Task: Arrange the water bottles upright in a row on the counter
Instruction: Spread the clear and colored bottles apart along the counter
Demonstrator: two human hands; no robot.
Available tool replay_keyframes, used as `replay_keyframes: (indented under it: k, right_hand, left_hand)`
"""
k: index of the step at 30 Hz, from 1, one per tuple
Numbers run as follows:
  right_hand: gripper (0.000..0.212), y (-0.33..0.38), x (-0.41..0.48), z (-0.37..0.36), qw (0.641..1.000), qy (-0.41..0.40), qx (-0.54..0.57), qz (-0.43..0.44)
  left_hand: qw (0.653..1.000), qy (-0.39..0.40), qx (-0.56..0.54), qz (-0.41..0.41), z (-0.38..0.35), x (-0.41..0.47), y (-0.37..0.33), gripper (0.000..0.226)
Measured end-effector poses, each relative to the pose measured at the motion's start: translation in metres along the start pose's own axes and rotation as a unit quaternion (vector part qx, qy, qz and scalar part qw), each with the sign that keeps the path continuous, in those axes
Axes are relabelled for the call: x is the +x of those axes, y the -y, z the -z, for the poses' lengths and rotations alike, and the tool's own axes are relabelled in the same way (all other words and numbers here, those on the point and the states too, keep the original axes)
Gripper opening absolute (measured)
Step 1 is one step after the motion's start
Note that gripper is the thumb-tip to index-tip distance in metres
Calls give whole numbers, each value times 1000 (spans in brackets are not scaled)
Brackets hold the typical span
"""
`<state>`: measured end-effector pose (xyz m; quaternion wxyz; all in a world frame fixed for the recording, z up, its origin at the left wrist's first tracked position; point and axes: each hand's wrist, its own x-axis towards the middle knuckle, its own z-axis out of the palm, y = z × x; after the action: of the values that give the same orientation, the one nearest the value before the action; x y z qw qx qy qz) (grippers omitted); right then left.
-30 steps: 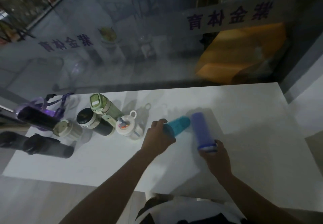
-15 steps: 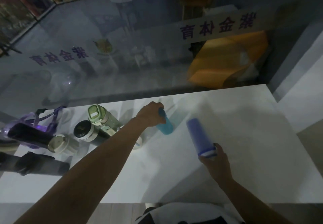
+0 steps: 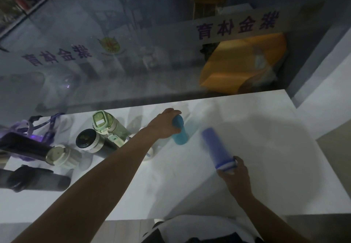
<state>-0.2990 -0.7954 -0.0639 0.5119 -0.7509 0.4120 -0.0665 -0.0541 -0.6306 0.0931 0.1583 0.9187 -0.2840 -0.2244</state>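
Observation:
My left hand [image 3: 164,126] grips the top of a teal bottle [image 3: 180,134], which stands nearly upright on the white counter [image 3: 266,157] close to the glass. My right hand [image 3: 234,175] holds the white-banded end of a purple-blue bottle [image 3: 216,148], tilted with its far end pointing away from me. At the left lie a green-lidded bottle [image 3: 108,129], a black steel flask [image 3: 91,144], a dark bottle with a cream cap [image 3: 38,150] and a black bottle [image 3: 34,179]. A small white bottle [image 3: 150,152] is mostly hidden under my left forearm.
A glass pane [image 3: 133,62] with purple lettering rises along the counter's far edge. A purple strap [image 3: 45,127] lies at the far left. The counter ends at the right [image 3: 307,132] and at its near edge by my body.
My left hand lifted the teal bottle from lying flat, carried it toward the glass and stood it up. My right hand keeps hold of the purple-blue bottle, shifted slightly.

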Motion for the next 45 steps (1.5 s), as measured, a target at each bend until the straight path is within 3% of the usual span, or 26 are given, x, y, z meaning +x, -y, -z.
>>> replay_keyframes:
  k: [5,10,16,21,27,31,38,45]
  right_hand:
    - [74,23,2,18,998,-26,-17,47]
    - [72,69,20,49,985,-23,-82,153]
    - [80,148,69,64,940,98,-232,229]
    - [71,186,91,58,888,153,-326,287]
    - [74,185,105,42,873,205,-354,264]
    - [76,185,102,41,860,177,-391,277]
    - [87,186,92,48,876,186,-354,271]
    - [80,200,49,48,869,111,-380,296]
  left_hand:
    - [1000,-1,-15,7,-5,1,5,67]
    - [999,-24,-39,19,-11,-6,7,73]
    - [977,-153,-145,14,-42,-57,4,82]
    - [954,-242,-165,65,-106,-113,-7,80]
    - [962,-144,-146,180,-173,-148,6,89]
    - [956,-115,-153,224,-188,-162,9,92]
    - [952,-104,-157,240,-189,-168,9,91]
    - [952,-115,-161,232,-171,-167,14,89]
